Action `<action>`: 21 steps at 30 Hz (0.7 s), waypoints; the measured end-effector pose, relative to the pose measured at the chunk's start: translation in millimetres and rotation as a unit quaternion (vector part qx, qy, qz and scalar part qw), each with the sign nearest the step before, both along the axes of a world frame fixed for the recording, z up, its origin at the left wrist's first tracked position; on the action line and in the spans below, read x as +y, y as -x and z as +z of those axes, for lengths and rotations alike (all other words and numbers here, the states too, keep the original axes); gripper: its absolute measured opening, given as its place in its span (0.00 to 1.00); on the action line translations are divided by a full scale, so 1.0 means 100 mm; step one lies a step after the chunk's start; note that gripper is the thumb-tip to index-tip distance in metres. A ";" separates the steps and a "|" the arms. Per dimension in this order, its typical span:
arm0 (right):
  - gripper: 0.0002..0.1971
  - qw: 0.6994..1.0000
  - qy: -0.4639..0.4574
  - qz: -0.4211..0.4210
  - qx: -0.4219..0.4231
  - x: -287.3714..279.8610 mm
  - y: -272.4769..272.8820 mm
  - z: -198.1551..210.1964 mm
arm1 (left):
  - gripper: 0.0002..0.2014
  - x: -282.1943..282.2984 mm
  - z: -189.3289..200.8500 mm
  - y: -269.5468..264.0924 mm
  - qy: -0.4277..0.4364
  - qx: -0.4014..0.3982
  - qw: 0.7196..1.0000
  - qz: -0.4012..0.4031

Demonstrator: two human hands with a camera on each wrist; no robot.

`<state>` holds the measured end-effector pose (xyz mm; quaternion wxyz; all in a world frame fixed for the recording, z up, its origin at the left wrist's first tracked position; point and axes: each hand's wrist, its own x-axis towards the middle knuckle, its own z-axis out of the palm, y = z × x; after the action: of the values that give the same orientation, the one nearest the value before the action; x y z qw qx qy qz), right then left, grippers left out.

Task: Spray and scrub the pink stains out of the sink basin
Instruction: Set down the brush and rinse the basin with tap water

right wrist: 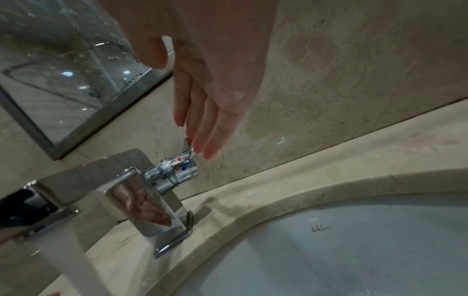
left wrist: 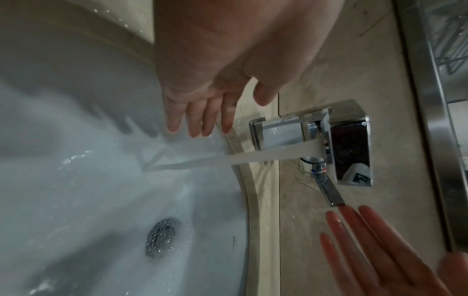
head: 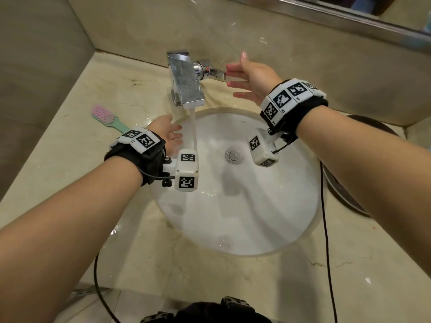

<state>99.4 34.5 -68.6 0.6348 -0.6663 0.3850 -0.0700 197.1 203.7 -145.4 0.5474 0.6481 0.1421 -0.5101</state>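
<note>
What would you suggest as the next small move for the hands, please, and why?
Probably the open right hand should press the chrome faucet lever to shut off the water stream: its fingertips hover at the lever's end, and the white sink basin shows no pink stains.

The brush [head: 109, 118] handle's end is hidden behind the left wrist band at 4 o'clock; a dark round object [head: 345, 183] at 3 o'clock is covered by the right forearm

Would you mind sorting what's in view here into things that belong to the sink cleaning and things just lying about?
Belongs to the job:
sink basin
tap, running
tap lever, by the open right hand
scrub brush
left hand, open beside the stream

Just lying about:
dark round object, at the counter's right edge
mirror frame
</note>
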 end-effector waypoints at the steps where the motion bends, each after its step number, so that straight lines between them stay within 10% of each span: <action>1: 0.24 1.000 0.003 0.001 0.001 0.00 -0.01 0.00 | 0.25 0.01 0.00 -0.01 -0.001 -0.002 1.000 0.000; 21: 0.22 1.000 0.001 -0.003 0.003 -0.04 0.00 -0.07 | 0.20 0.01 0.05 0.05 0.005 0.014 1.000 -0.009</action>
<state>99.7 30.6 -75.1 0.6328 -0.6659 0.3889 -0.0696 192.3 204.2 -140.0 0.5441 0.6392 0.1412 -0.5248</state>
